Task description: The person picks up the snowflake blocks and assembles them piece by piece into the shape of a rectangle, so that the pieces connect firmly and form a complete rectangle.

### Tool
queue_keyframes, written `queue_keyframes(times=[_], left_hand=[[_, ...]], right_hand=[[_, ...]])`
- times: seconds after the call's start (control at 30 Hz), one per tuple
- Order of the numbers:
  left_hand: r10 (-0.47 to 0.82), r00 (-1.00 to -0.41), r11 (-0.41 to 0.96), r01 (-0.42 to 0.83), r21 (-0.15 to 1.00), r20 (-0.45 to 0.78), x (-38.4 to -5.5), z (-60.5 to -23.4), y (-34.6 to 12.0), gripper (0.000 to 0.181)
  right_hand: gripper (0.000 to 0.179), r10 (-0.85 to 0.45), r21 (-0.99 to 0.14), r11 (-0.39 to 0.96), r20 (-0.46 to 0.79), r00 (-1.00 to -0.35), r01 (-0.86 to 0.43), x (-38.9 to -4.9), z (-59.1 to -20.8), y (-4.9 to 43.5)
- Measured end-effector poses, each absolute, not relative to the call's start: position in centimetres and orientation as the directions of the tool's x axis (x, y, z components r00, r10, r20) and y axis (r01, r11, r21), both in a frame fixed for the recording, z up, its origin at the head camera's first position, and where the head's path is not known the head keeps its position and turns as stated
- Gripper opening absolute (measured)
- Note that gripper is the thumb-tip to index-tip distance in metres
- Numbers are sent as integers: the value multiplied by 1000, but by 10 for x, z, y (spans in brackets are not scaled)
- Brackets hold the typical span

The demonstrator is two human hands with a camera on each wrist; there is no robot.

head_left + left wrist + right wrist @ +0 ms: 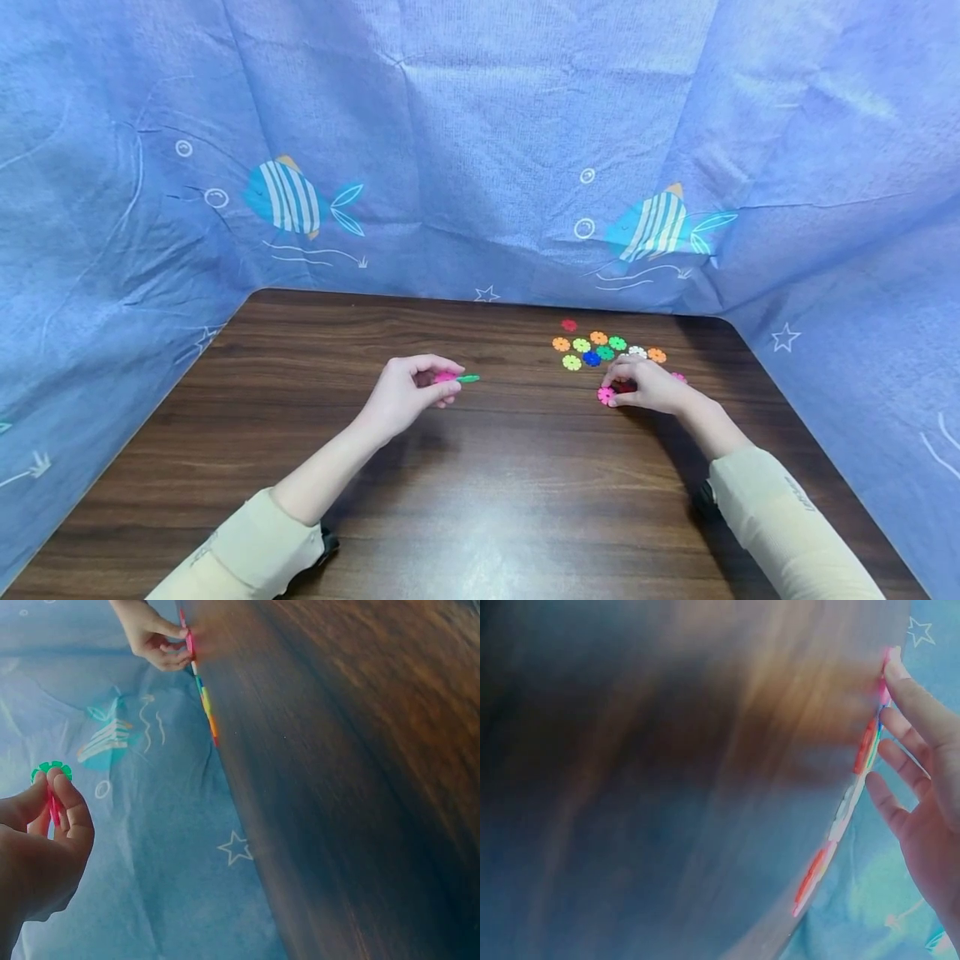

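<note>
My left hand [401,392] is raised over the middle of the table, pinching a pink notched flower disc [445,377] and a green flower disc [468,378] between thumb and fingers. In the left wrist view the green disc [52,769] meets the pink disc [53,806] at an angle, its lower part hidden by fingertips. On the right side, my right hand [648,385] pinches another pink flower disc [605,397] low at the tabletop. A dark red disc [624,387] shows beneath that hand, partly covered by its fingers.
Beyond the right hand, loose flower discs lie flat, among them yellow [572,362], blue [591,358], orange [656,355] and red [569,325] ones. A further pink disc [678,377] peeks out behind the wrist. Blue fish-print cloth [480,167] hangs around the brown wooden table [315,333].
</note>
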State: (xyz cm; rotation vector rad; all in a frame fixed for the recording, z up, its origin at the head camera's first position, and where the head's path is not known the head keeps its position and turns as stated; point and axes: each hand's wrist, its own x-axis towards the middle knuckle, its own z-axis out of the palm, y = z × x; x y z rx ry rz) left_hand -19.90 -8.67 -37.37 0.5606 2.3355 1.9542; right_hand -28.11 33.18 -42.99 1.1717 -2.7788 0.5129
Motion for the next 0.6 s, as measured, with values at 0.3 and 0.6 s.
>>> queue_keyframes(times=[0.3, 0.6], left_hand=[[249, -945, 176, 262, 949, 214, -199, -371, -88, 12], [215, -941, 227, 309, 924, 262, -200, -368, -87, 8]], right_hand=[[20, -609, -376, 705, 114, -785, -602, -278, -425, 328], [13, -501, -485, 732, 92, -861, -478, -273, -408, 313]])
